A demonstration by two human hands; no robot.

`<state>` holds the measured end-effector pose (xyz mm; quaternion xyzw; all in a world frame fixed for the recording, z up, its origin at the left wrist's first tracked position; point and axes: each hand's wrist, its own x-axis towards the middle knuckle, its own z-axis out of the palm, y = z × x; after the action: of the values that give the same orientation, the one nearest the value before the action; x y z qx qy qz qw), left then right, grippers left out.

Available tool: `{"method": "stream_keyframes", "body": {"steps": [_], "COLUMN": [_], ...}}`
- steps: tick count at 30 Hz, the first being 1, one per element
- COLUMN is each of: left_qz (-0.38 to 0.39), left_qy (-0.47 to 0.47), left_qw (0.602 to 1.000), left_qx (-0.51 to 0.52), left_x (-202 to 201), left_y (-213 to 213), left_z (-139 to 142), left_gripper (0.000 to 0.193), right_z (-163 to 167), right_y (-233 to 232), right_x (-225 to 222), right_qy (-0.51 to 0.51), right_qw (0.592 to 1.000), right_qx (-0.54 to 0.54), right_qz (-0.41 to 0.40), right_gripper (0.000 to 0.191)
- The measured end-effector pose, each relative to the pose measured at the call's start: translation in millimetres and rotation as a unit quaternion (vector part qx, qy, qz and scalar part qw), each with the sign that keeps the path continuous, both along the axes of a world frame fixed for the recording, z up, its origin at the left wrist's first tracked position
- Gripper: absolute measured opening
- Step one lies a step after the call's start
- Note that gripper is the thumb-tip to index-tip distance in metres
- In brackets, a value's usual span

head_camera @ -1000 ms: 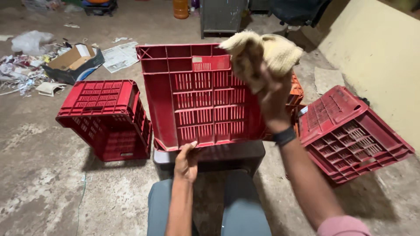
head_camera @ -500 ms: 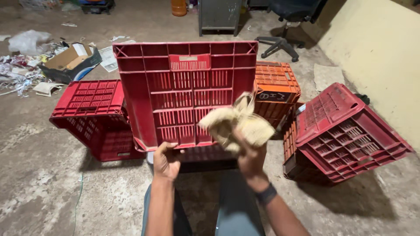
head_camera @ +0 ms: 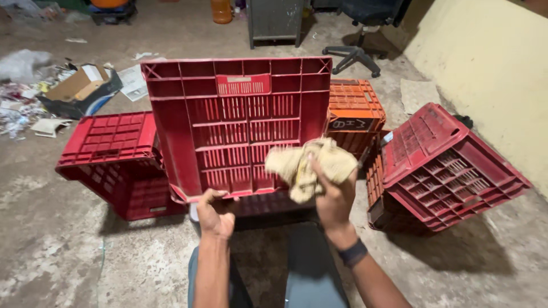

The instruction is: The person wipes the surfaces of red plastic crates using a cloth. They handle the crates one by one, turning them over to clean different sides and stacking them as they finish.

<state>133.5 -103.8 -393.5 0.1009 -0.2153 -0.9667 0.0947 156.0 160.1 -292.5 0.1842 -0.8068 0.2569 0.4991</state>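
The left hand (head_camera: pixel 216 212) grips the lower edge of a red plastic crate (head_camera: pixel 237 122), fingers curled over the rim, and holds the crate tilted up on edge so that its slotted base faces the camera. The right hand (head_camera: pixel 334 194), a dark band at its wrist, is closed around a crumpled pale cloth (head_camera: pixel 305 165), held against the lower right part of the crate's base. The crate rests between the person's knees on a dark low block (head_camera: pixel 274 208), only partly visible beneath it.

Step in hand, as judged from this pose: wiping the crate's outer face, with the cloth at the bottom of the panel. A further pass would call for a steady hold by the left hand and pressure across the ribs and slots, where dirt lodges.

Around the work: a second red crate (head_camera: pixel 117 162) lies upturned to the left, an orange crate (head_camera: pixel 354 111) stands just behind to the right, and a third red crate (head_camera: pixel 445 165) leans tilted at far right, near the yellow wall (head_camera: pixel 491 63). Scattered paper and a cardboard box (head_camera: pixel 80 85) lie at upper left; an office chair base (head_camera: pixel 357 54) and a grey cabinet (head_camera: pixel 274 20) stand beyond. The neighbouring crates crowd both sides, limiting room to turn the held one on the concrete floor (head_camera: pixel 68 256).
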Motion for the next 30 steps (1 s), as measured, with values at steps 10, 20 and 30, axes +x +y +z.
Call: {"method": "stream_keyframes", "body": {"steps": [10, 20, 30], "left_qz": [-0.065, -0.119, -0.052], "left_qy": [0.023, 0.011, 0.066], "left_qw": [0.994, 0.986, 0.922], "left_qx": [-0.085, -0.117, -0.379], "left_x": [-2.0, 19.6, 34.5], "left_y": [10.6, 44.6, 50.3], "left_z": [14.2, 14.3, 17.7], "left_gripper": [0.011, 0.016, 0.039], "right_z": [-3.9, 142.8, 50.8], "right_y": [44.9, -20.7, -255.2], "right_x": [-17.7, -130.8, -64.0], "right_qy": [0.05, 0.036, 0.092], "right_qw": [0.997, 0.786, 0.991], "right_qx": [0.019, -0.582, -0.093], "right_qz": [-0.055, 0.207, 0.015], "right_gripper": [0.042, 0.037, 0.056]}}
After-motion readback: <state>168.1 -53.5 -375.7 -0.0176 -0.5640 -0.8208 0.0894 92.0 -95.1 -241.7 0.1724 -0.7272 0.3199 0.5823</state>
